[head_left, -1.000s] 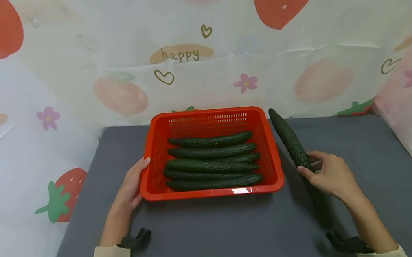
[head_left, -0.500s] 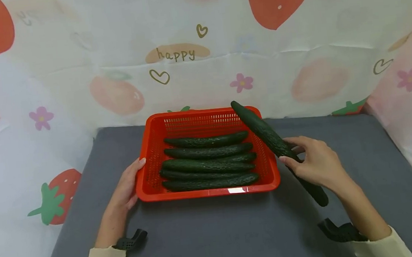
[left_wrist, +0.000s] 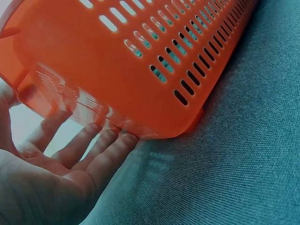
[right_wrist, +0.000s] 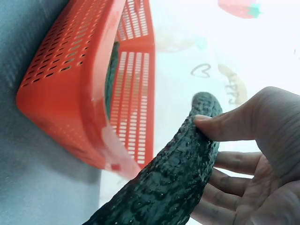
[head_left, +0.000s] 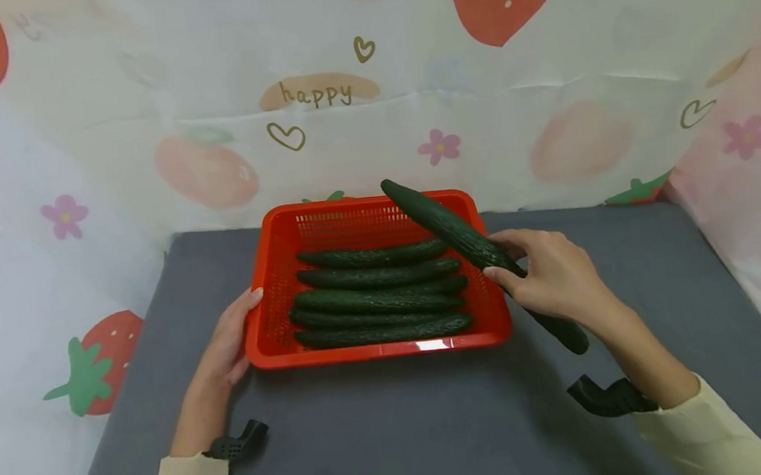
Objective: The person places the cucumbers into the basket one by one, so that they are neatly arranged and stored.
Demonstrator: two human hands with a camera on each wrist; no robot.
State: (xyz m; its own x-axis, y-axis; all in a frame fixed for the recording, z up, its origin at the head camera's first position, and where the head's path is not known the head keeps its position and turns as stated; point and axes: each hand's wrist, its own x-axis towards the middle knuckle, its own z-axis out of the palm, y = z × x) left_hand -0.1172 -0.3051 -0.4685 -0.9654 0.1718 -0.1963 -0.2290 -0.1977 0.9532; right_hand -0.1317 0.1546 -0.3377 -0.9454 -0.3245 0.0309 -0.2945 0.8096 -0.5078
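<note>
A red plastic basket [head_left: 336, 356] with slotted walls stands on the table, several dark green cucumbers [head_left: 389, 334] lying crosswise in it. At its left side my left hand [head_left: 229, 339] holds it, thumb over the rim; in the left wrist view the fingers [left_wrist: 101, 157] lie against the outside of the wall [left_wrist: 108, 89]. My right hand [head_left: 557, 275] grips another cucumber [head_left: 447, 224] between thumb and fingers. That cucumber is tilted, its far end above the basket's back right corner and its near end outside. The right wrist view shows the thumb pressing on the bumpy skin of the cucumber [right_wrist: 173, 173].
A grey cloth covers the table [head_left: 397, 432]. Behind and at the sides hangs a pale sheet [head_left: 346, 157] printed with strawberries, flowers and hearts. Black bands [head_left: 236, 445] sit on both wrists.
My right hand has lifted its cucumber and carried it leftward, so that the far end now hangs over the basket. The left hand has stayed at the basket's left side.
</note>
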